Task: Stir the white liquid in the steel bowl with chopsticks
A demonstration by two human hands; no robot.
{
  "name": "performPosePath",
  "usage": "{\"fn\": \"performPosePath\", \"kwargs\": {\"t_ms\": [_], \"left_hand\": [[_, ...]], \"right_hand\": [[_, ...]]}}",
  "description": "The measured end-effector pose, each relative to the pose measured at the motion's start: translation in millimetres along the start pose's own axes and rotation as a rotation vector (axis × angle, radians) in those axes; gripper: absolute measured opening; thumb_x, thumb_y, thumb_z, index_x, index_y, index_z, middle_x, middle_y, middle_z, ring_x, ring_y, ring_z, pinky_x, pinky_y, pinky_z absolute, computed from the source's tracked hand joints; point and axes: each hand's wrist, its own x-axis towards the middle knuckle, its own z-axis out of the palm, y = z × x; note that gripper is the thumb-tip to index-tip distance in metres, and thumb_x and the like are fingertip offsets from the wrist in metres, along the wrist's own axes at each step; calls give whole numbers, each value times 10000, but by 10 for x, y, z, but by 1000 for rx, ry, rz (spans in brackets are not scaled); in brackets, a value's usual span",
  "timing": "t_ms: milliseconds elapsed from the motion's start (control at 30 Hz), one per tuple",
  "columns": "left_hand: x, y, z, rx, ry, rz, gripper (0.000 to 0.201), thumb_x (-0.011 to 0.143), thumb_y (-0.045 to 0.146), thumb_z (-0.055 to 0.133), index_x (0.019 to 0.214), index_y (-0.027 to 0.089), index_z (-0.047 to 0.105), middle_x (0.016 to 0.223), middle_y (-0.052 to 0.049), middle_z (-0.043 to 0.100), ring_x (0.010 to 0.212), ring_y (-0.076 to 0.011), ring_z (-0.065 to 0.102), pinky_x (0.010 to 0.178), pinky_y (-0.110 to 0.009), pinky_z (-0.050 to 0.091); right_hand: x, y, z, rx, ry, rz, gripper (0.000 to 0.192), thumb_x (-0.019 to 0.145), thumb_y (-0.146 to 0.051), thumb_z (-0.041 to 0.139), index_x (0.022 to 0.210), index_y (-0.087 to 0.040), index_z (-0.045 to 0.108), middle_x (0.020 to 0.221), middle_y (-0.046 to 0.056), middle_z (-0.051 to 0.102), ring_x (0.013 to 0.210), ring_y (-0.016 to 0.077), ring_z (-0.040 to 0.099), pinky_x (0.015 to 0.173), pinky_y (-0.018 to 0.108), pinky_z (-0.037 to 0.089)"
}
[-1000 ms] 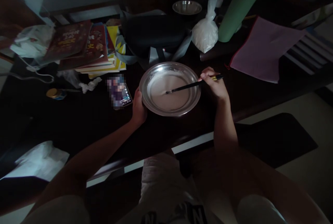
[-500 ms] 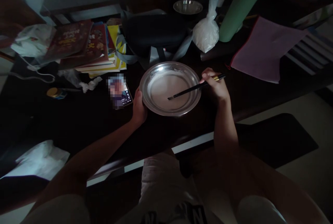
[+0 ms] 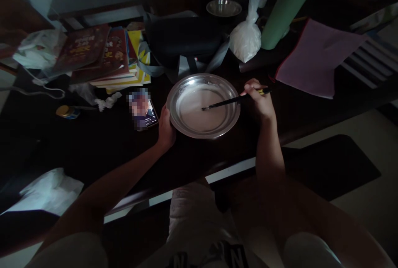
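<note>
i hold the metal dish (image 3: pixel 177 93) steady at its near-left rim with my left hand (image 3: pixel 166 129), fingers closed on it, while my right hand (image 3: pixel 259 102) grips the chopsticks (image 3: pixel 233 101), whose tips have swept back up to mid-batter, so stirring continues on the worktop (image 3: pixel 102 143).

Phone (image 3: pixel 143 109) left of plate (image 3: pixel 183 123); bag (image 3: pixel 246 40) behind.
</note>
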Motion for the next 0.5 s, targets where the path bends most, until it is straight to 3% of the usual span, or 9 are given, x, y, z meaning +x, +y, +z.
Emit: {"fn": "performPosePath", "kwargs": {"t_ms": [200, 367, 500], "left_hand": [[-4, -16, 19, -15, 23, -24, 716, 1108, 936, 810, 1424, 302, 921, 1564, -92, 943, 1616, -378, 815, 1484, -550, 616], [5, -6, 31, -62, 46, -46, 686, 1056, 932, 893, 1287, 287, 936, 1565, -110, 944, 1587, -380, 807, 1451, -515, 624], [12, -8, 8, -39, 52, -55, 608, 1116, 895, 840, 1324, 331, 935, 1545, -67, 942, 1621, -335, 796, 1482, -490, 589]], "right_hand": [[8, 19, 3, -6, -93, -18, 770, 838, -1086, 925, 696, -339, 803, 864, 27, 665, 1062, 315, 732, 1192, 617, 619], [21, 68, -14, 21, -10, -57, 729, 916, -1028, 916, 713, -336, 807, 880, 23, 664, 1047, 298, 740, 1184, 598, 627], [11, 42, 8, 8, -122, -34, 744, 853, -1071, 936, 735, -344, 830, 864, 16, 668, 1049, 305, 735, 1198, 619, 618]]}}
